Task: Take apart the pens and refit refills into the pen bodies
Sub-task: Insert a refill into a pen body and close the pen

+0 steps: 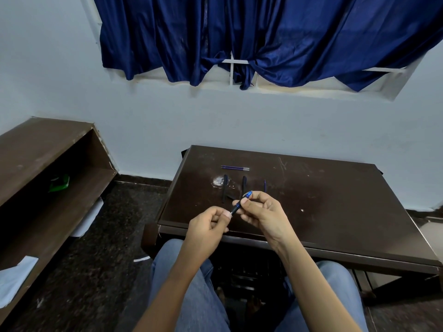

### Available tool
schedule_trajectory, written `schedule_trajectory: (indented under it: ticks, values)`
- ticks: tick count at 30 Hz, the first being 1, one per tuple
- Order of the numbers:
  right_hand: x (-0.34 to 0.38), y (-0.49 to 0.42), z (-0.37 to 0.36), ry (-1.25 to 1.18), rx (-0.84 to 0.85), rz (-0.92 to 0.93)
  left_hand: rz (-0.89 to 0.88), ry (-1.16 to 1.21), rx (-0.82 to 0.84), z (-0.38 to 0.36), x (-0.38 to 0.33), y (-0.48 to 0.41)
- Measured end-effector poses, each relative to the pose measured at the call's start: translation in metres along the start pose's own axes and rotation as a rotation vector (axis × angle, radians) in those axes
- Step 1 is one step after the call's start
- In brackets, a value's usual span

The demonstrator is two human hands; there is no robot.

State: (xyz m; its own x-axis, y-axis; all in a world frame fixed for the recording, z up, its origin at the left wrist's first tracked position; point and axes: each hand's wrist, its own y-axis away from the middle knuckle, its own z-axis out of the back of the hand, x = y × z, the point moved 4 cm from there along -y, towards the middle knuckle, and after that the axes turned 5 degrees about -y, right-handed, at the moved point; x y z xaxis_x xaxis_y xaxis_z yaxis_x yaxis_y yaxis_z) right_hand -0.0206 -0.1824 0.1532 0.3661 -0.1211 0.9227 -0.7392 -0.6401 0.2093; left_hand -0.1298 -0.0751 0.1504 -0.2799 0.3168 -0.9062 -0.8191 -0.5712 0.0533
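A blue pen (pixel 240 203) is held slanted above the near edge of the dark wooden table (pixel 335 212). My right hand (pixel 262 213) grips its upper blue body. My left hand (pixel 208 226) pinches its lower tip end. On the table behind them lie two dark pen bodies (pixel 224 188) (pixel 244 184), a thin blue refill (pixel 265 185) standing lengthwise, and two purple refills (pixel 235 167) side by side further back.
A brown shelf unit (pixel 48 176) stands at the left with a green object (pixel 58 183) inside. A white smudge (pixel 219 181) marks the table beside the left pen body. Blue curtains (pixel 263 39) hang over the window. My knees are under the table's front edge.
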Motion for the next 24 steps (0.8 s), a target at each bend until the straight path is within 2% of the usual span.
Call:
schedule_trajectory:
  ticks: [3,8,12,17,24]
  values:
    - [-0.0039,0.0018,-0.0005,-0.004,-0.002,-0.01,0.032,-0.021,0.056,-0.0044,0.001,0.0013]
    - [-0.0073,0.0048,-0.0019,0.002,0.005,-0.023,-0.011,-0.105,0.01,0.0007,0.0038,0.0035]
    - [-0.0079,0.0053,-0.0028,-0.002,0.003,-0.028,0.071,-0.034,0.03,-0.0002,0.0072,0.0046]
    - [-0.0093,0.0053,-0.0027,0.008,0.005,-0.033,0.041,-0.062,0.049,0.0005,0.0051,0.0036]
    - [-0.0095,0.0038,-0.0019,0.006,0.0,-0.037,0.144,-0.001,0.129,-0.0055,0.0038,0.0039]
